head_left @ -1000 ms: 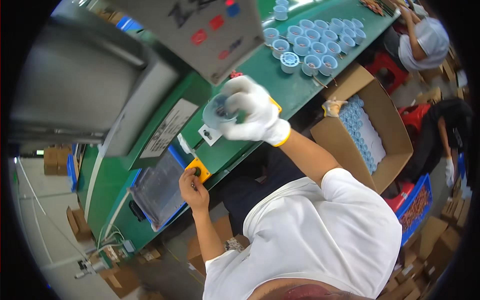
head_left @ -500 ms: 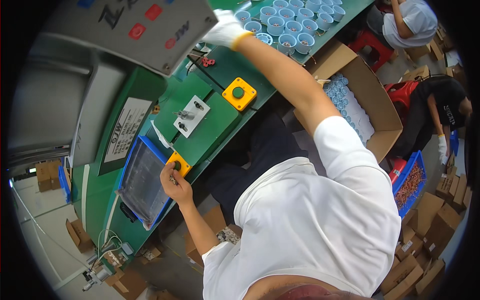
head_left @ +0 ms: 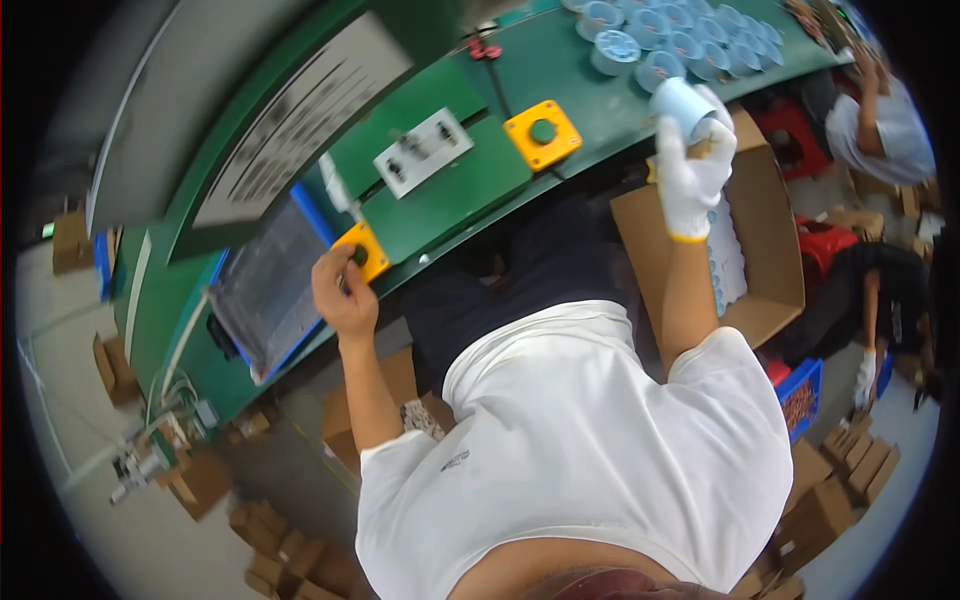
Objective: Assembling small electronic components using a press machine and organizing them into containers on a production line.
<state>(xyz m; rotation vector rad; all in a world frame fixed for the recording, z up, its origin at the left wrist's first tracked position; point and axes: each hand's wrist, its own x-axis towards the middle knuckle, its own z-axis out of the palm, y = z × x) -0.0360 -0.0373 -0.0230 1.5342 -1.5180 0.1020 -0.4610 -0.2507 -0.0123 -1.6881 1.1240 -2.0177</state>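
Blue cup (head_left: 684, 106) sits in right grip (head_left: 692, 180); white label (head_left: 303, 118) bears blurred print.

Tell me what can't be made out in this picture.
All in the head view:
Inside of the blue cup: hidden by its wall and the gloved right hand.
Whether the left hand presses the green button: the hand partly covers it.
White label print: blurred.
Farthest cups: cut off by the top edge.

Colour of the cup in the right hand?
Pale blue cup; the head view shows it best.
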